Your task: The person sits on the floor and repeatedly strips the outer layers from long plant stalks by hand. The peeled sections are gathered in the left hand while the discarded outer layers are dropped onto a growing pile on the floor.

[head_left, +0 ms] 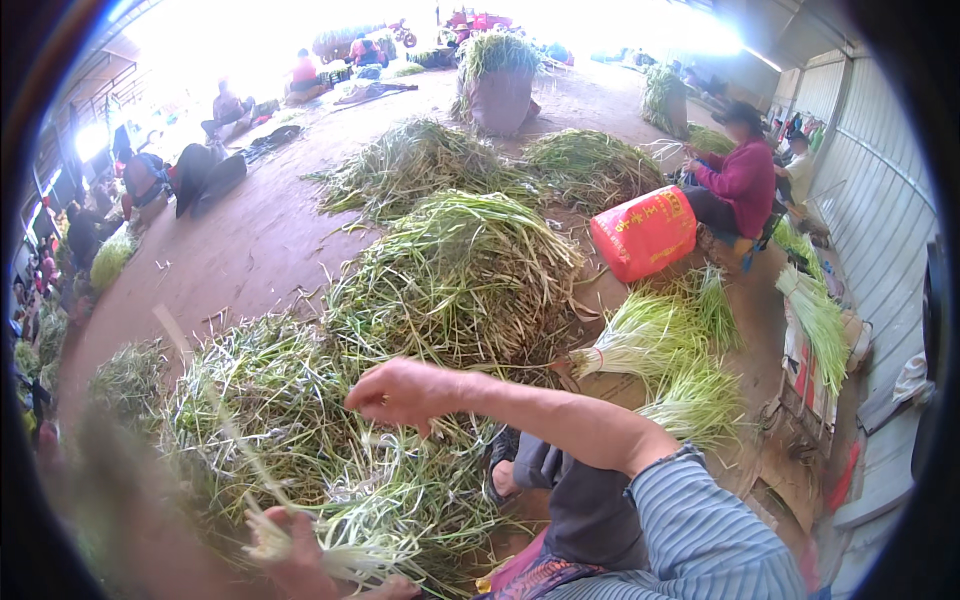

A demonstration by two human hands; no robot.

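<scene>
My left hand [296,551] is low at the left, closed around a small bunch of pale green-white stalks [266,534]. One long, blurred stalk slants up and left from near it. Over a loose heap of mixed green and straw-coloured stalks [255,405], my right hand [401,394] is stretched out with its fingers loosely bent; nothing shows in it. More pale stalks [367,544] lie just right of my left hand. Right of my right forearm, a tied bundle of pale green stalks [637,337] with a red band rests among other bundles.
A large stalk heap [457,277] rises ahead, with two more behind. A red bag [645,232] lies near a seated person in a magenta top [739,176]. My leg and sandalled foot [504,476] are close by. A corrugated metal wall [877,187] runs along the right.
</scene>
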